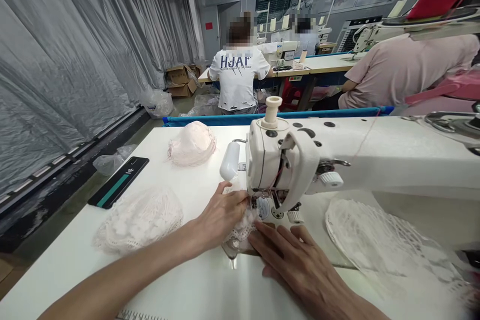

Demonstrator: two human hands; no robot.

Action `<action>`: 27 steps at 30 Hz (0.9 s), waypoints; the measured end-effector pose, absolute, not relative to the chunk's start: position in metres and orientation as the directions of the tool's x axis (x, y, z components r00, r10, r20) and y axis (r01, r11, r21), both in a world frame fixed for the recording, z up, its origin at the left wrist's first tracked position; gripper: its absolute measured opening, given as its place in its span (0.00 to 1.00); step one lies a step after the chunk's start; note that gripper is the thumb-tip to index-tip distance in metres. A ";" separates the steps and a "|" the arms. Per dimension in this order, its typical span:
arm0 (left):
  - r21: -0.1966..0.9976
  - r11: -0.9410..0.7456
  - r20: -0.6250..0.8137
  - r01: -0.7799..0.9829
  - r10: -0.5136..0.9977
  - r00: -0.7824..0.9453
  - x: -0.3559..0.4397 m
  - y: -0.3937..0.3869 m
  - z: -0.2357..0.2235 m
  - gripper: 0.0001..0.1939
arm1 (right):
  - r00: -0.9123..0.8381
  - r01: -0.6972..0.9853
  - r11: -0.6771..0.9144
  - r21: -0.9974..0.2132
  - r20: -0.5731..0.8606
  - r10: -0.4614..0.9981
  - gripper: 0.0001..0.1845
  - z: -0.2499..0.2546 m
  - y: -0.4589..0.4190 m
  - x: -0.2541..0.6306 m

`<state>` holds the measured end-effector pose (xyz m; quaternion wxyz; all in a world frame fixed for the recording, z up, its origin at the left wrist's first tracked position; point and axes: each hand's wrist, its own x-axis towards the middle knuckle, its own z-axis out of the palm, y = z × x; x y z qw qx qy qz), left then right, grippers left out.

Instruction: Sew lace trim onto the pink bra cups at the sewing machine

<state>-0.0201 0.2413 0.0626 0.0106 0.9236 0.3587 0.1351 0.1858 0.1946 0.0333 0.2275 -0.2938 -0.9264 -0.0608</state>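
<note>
A white sewing machine (262,160) stands in front of me, its presser foot and needle area low on the left end. Gathered pale lace fabric (240,230) lies under that end, beside the needle. My left hand (223,215) is closed on the lace from the left, its fingertips close to the presser foot and partly hidden. Nearer to me, my right hand (290,255) rests with fingers stretched out flat, their tips touching the lace's right edge. How the lace lies beneath the foot is hidden.
On the white table (195,285), a pale pink cup-shaped piece (193,142) and a lace piece (140,220) lie left, with a black phone (119,182). More sheer lace (378,240) spreads right. Ahead, a person in a white shirt (240,77) sits at another table.
</note>
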 end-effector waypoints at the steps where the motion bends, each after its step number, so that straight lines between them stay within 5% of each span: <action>1: 0.121 -0.746 0.244 0.655 0.662 0.709 -0.020 0.243 0.062 0.14 | -0.722 0.577 0.816 -0.025 0.450 0.525 0.15 0.033 0.195 0.186; 27: -0.046 -0.788 0.399 0.614 0.549 0.734 -0.019 0.204 0.057 0.10 | -0.687 0.547 0.833 -0.089 0.521 0.507 0.18 0.039 0.192 0.188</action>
